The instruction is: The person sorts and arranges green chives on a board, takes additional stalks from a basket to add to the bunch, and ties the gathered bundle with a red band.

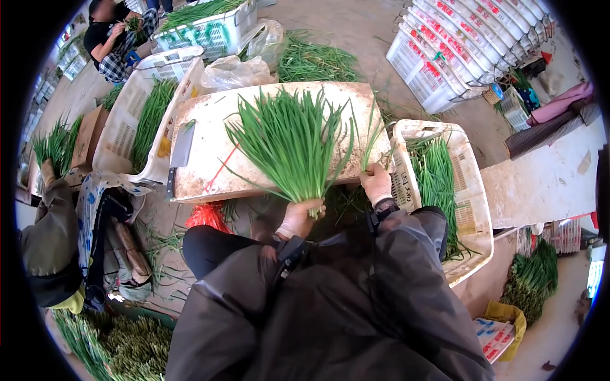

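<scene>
Dark clothing [318, 317] sits below a bright green bunch [293, 149] fanned wide.

Before me, my fan-shaped green leafy bunch [289, 149] spreads over the pale rectangular table [213, 127], a broad metal cleaver [182, 147] on the left end, an oblong white plastic crate [467, 184] to the right

Room lies between cleaver [183, 146] and bundle [289, 149], but a crate [468, 200] (gap unclear) hems the right hand [377, 183].
</scene>
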Demonstrator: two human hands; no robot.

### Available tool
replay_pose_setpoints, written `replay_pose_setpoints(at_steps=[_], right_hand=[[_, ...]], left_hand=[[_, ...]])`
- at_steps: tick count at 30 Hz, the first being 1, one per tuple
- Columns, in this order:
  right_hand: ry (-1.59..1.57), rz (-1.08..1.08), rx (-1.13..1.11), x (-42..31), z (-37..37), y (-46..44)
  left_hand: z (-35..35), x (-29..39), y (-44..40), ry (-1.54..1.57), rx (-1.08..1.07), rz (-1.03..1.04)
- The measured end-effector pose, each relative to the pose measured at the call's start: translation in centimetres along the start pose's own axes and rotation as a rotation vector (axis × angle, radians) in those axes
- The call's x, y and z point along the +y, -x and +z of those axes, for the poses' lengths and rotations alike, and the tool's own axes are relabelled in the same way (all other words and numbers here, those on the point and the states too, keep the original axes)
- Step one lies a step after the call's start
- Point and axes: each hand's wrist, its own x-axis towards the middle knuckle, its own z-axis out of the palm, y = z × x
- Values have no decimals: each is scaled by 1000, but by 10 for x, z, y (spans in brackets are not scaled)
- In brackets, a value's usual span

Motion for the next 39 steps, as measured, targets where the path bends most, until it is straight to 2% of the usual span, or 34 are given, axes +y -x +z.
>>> replay_pose_setpoints(at_steps=[2, 4, 6, 8, 9, 12, 15, 18, 19, 22, 23, 24, 25, 28, 29, 34, 39], right_hand=[[-315, -32, 39, -8, 9, 9], [-554, -11, -123, -26, 15, 33], [-463, -62, -350, -48, 20, 65], [-120, -372, -220, -64, 32, 85], [-46, -345, -241, -69, 32, 87], [24, -489, -236, -71, 31, 86], [24, -587, -307, -68, 25, 80], [-36, -539, -272, -69, 20, 71], [-64, -487, -172, -71, 21, 71], [-155, -63, -342, -96, 10, 75], [-204, -17, -357, -95, 21, 78], [-103, -68, -352, -97, 24, 80], [-6, -84, -345, -101, 29, 81], [213, -70, -303, -121, 29, 87], [246, -58, -282, -126, 28, 87], [309, -46, -246, -126, 32, 84], [136, -107, -161, -108, 33, 77]], left_hand=[[0, 0, 1, 16, -9, 0], [0, 0, 2, 37, -10, -8], [2, -1, 0, 61, -43, 39], [0, -7, -6, 84, -102, 133], [-2, -7, -6, 55, -115, 135], [-5, -8, -6, 56, -134, 149], [-4, -5, -1, 79, -59, 41], [-4, -3, -2, 4, -12, 10], [-4, -4, -1, 5, 3, 29], [1, -5, 1, -61, 38, 110], [3, -5, 2, -131, 44, 151], [3, -6, 2, -201, 50, 192], [2, -13, -7, -235, 111, 331], [6, -15, -6, -386, 165, 340], [2, -21, -14, -303, 124, 398], [-9, -28, -23, -198, 47, 340], [-7, -17, -12, -68, -81, 213]])
